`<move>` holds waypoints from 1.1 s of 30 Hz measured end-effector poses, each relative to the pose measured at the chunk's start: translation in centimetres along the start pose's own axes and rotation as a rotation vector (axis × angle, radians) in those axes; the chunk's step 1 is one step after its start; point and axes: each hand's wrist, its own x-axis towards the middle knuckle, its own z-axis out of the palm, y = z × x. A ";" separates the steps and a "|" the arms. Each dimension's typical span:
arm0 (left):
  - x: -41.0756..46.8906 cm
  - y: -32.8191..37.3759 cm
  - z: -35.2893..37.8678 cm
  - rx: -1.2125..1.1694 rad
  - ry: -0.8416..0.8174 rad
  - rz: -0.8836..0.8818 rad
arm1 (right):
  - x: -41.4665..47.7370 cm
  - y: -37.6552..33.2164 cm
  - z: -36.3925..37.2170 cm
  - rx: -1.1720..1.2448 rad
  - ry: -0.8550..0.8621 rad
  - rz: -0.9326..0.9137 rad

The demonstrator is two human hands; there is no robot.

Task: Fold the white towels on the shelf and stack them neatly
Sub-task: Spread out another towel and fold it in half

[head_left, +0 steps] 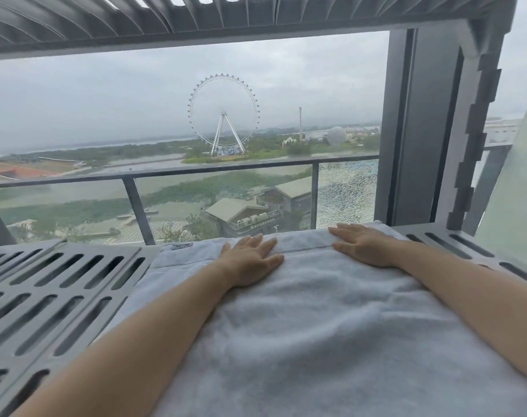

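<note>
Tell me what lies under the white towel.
The slotted grey shelf shows on both sides of the towel; a lower cloth layer peeks out far left. Anything directly beneath is covered.

So the white towel point(316, 326) is fluffy terry, lying flat on the grey slotted shelf point(60, 290) and covering most of its right half. It looks doubled over: a straight hem line runs across near the far end, and a lower layer peeks out on the left. Small label point(182, 245) at the far left corner.
</note>
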 end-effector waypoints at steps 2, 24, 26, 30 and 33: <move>-1.2 0.5 -0.1 0.002 -0.006 0.003 | -1.0 -0.3 0.0 0.008 0.001 -0.006; -2.2 0.7 -0.2 -0.166 0.174 0.163 | -3.3 -6.1 0.8 0.181 0.130 -0.030; -1.0 0.2 -0.3 -0.209 0.230 0.150 | -1.9 -6.9 0.9 0.196 0.203 -0.058; 0.8 -0.7 -0.6 -0.178 0.242 0.133 | 0.3 -6.8 0.7 0.181 0.235 -0.079; 1.8 -1.1 -0.7 -0.191 0.317 0.135 | 1.3 -6.4 0.5 0.148 0.231 -0.116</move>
